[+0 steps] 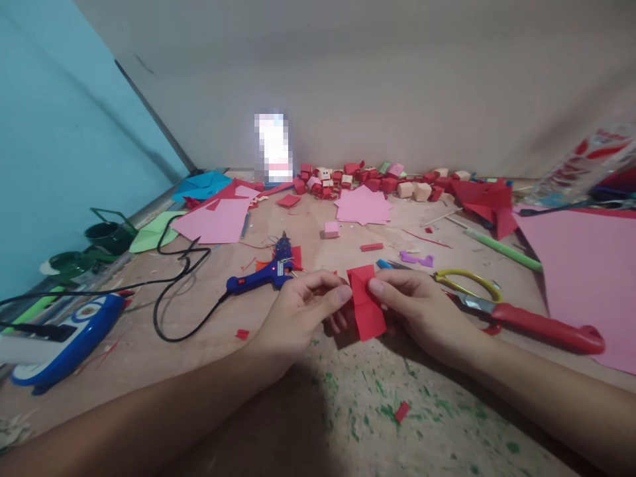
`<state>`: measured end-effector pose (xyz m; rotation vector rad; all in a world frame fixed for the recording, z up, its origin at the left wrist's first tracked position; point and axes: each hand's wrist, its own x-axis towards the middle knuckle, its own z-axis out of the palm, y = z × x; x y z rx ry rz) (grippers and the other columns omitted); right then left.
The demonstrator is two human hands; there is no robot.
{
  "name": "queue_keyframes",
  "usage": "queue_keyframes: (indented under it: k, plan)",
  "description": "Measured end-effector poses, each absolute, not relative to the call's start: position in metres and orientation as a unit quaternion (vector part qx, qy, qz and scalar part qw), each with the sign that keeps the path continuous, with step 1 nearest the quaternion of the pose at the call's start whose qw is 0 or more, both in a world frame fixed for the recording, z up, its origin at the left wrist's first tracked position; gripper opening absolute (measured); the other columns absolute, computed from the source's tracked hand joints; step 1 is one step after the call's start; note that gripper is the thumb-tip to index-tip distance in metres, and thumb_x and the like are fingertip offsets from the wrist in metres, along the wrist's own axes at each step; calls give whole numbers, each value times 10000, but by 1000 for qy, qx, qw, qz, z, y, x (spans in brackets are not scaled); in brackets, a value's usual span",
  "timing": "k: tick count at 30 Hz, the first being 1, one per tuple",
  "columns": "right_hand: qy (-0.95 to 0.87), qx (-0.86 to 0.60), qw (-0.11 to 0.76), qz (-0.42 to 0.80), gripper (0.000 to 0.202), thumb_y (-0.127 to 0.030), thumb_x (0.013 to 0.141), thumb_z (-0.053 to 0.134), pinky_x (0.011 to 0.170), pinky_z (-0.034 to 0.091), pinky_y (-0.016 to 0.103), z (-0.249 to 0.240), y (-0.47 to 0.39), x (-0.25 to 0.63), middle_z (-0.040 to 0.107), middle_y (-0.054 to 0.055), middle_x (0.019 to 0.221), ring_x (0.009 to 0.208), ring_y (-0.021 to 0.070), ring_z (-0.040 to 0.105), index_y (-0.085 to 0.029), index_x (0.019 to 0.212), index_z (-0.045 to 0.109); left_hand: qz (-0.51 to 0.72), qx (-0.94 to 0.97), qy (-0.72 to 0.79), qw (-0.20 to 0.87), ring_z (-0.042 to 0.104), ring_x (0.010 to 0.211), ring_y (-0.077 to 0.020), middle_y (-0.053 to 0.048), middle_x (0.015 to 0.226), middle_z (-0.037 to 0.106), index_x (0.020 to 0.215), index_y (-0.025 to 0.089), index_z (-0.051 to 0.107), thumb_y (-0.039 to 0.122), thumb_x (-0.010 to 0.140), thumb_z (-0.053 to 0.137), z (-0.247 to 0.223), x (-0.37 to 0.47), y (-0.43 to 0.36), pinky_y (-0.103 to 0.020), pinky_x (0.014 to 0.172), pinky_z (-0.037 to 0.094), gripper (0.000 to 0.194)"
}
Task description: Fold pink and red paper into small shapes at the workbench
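Observation:
A creased strip of red paper [366, 308] is held upright between both hands over the table. My left hand [311, 308] pinches its left edge with thumb and fingers. On the right edge, my right hand [412, 301] grips it, the thumb on the near face. Just beyond my left hand lies a blue glue gun [268, 273] with a small red light. Yellow-handled scissors [467, 283] and a red-handled knife [541, 324] rest by my right wrist. A small pink paper cube [331, 230] sits farther back.
Several red, pink and cream paper cubes [368, 175] line the wall, beside a blurred lit screen [275, 146]. Pink sheets [586, 278] cover the right side. A black cord [159, 311] loops across the left, near a blue-and-white device [74, 341]. A plastic bottle [586, 159] leans at right.

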<state>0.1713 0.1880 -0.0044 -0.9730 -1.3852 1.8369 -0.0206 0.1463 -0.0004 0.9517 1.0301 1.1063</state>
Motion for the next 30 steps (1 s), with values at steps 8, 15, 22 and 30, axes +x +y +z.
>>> queue_keyframes:
  k: [8,15,22,30]
  plan:
    - [-456,-277,326,780,289,-428,927,720,657,478,278,-4,187,168,655,31,717,632,146,572,-173,791,729,486,423,449,619,605,542,-120,3,599,668,837,154,683,461,844,776,-3,-21,146,-224,543,473,321]
    - [-434,-270,323,797,245,-405,904,743,761,520,333,0,187,169,719,64,808,757,204,663,-179,812,773,478,427,475,603,585,514,-124,-5,565,651,855,147,678,461,835,757,-1,-21,147,-227,520,457,324]
    - [-453,-302,340,767,186,-351,855,821,733,531,312,-10,188,173,752,50,857,728,170,675,-180,927,814,477,443,489,581,639,583,-135,-3,657,671,868,145,644,288,737,780,4,-18,142,-235,570,526,236]
    - [-469,-325,355,740,184,-349,832,842,678,539,285,-4,185,169,771,54,880,714,156,681,-195,931,823,484,474,467,568,673,680,-141,-11,757,691,865,164,663,238,804,720,4,-16,139,-235,641,547,111]
